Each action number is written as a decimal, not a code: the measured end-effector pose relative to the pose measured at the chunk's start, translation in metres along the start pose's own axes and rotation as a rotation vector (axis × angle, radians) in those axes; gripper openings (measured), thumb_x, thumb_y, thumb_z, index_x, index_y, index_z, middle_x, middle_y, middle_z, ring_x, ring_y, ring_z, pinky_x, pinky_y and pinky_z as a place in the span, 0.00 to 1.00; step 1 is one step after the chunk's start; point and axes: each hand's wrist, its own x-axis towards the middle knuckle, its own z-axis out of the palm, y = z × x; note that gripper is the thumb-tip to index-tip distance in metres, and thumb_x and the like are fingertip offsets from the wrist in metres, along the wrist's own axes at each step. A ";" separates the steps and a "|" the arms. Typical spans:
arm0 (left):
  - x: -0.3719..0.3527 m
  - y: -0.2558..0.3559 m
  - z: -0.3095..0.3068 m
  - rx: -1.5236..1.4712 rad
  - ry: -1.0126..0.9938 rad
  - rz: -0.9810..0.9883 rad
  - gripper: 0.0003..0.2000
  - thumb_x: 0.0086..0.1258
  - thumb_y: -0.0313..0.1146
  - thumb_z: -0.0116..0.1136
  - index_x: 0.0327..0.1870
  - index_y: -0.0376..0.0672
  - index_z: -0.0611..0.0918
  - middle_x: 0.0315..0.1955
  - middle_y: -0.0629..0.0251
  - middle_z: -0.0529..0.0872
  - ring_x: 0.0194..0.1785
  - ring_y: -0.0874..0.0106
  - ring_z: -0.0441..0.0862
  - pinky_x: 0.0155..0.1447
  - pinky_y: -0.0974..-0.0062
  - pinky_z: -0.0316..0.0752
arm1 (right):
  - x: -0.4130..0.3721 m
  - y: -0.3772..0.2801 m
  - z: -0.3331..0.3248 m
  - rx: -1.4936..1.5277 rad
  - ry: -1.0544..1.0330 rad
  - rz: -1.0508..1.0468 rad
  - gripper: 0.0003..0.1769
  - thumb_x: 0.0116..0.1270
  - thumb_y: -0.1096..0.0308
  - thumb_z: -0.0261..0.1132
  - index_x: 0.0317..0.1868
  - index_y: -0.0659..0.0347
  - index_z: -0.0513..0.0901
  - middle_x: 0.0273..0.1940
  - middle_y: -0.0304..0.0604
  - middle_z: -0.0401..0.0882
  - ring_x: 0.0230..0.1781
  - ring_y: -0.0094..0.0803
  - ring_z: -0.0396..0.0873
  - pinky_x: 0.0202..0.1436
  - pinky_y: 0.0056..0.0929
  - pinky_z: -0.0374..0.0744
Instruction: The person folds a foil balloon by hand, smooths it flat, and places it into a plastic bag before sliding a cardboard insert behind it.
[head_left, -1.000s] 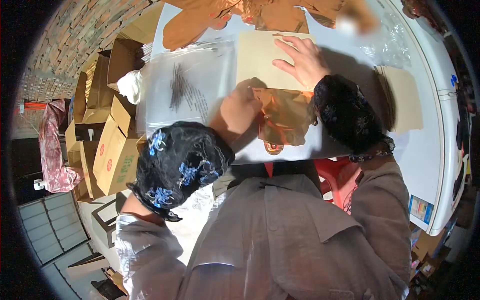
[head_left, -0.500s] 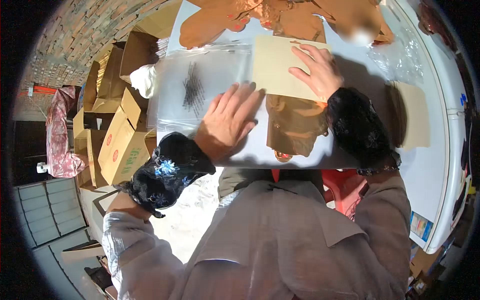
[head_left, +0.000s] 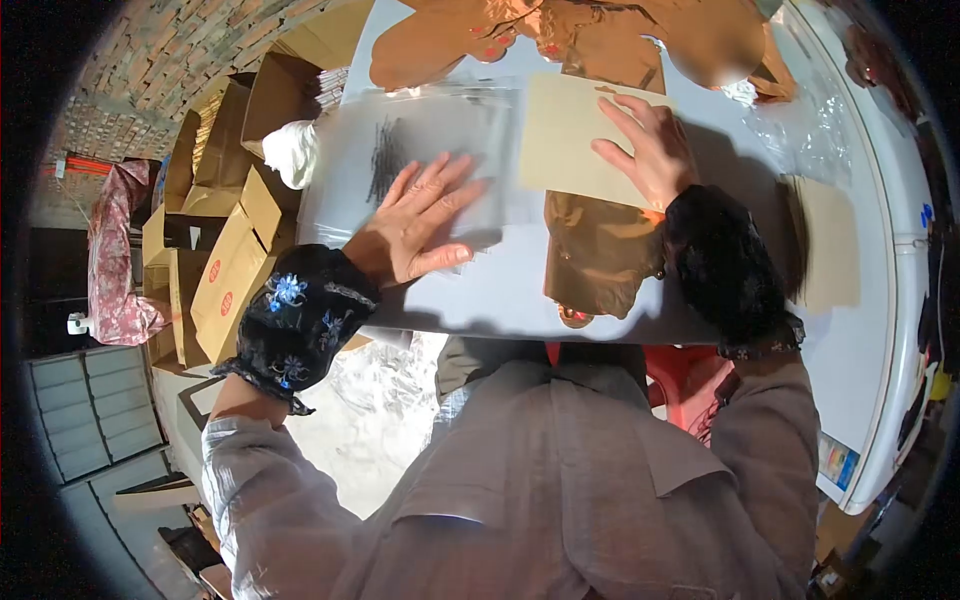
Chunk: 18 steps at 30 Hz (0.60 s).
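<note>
On the white table, my left hand (head_left: pixel 425 215) lies with fingers spread over a stack of clear plastic bags (head_left: pixel 345 195) that bear a dark printed patch. My right hand (head_left: pixel 650 150) rests, fingers apart, on the right part of a cream card sheet (head_left: pixel 555 135). A copper-coloured foil piece (head_left: pixel 600 255), perhaps a foil balloon, sticks out from under the card toward me. More copper foil pieces (head_left: pixel 430 45) with red spots lie at the far edge of the table.
A stack of cream cards (head_left: pixel 830 240) stands at the right, below crumpled clear plastic (head_left: pixel 800 125). Open cardboard boxes (head_left: pixel 235 265) and a white bundle (head_left: pixel 291 153) are at the left. A red chair (head_left: pixel 690 375) is beneath the table's front edge.
My left hand has moved left, away from the card's edge and onto the clear bags, and its fingers have spread. My right hand stays on the card.
</note>
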 end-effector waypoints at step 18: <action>0.077 0.085 0.036 0.176 0.263 0.081 0.24 0.63 0.31 0.56 0.64 0.45 0.76 0.62 0.63 0.75 0.60 0.64 0.76 0.61 0.71 0.76 | -0.004 0.001 0.003 -0.025 -0.014 0.024 0.29 0.68 0.50 0.64 0.66 0.50 0.76 0.64 0.38 0.72 0.59 0.44 0.71 0.66 0.38 0.71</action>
